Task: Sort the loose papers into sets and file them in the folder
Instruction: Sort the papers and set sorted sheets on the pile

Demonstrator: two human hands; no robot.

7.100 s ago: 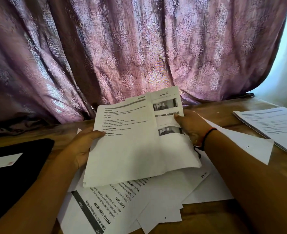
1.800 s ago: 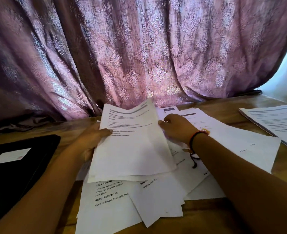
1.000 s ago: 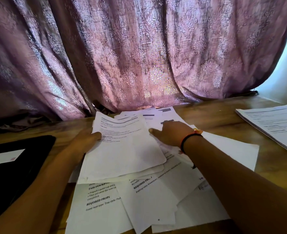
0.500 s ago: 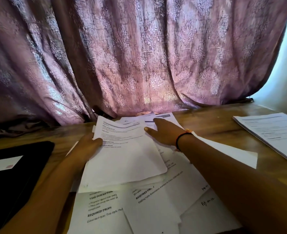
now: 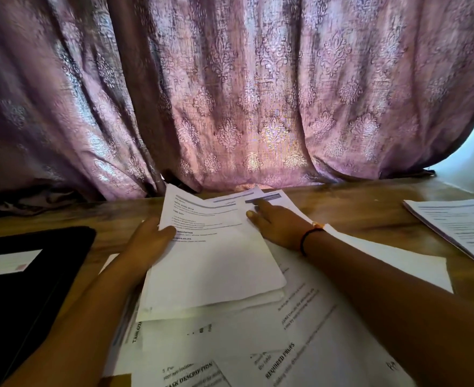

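In the head view, two bare hands are seen over one wooden table [image 5: 355, 208]. One thin sheaf of white printed sheets [image 5: 210, 263] is gripped at its left edge by the left hand [image 5: 149, 241], with the thumb on top. The right hand [image 5: 277, 224], ringed by one black cord wristband [image 5: 307, 238], is laid with straight fingers on the far sheets and nothing is held in it. Overlapping loose white papers [image 5: 258, 344], too layered to be counted, are spread beneath. One flat black folder [image 5: 34, 289] bearing one white label [image 5: 9, 262] is seen at the left, and one neat stack of printed pages [image 5: 459, 227] at the right edge. One mauve damask-patterned curtain [image 5: 230, 93] is hung behind.
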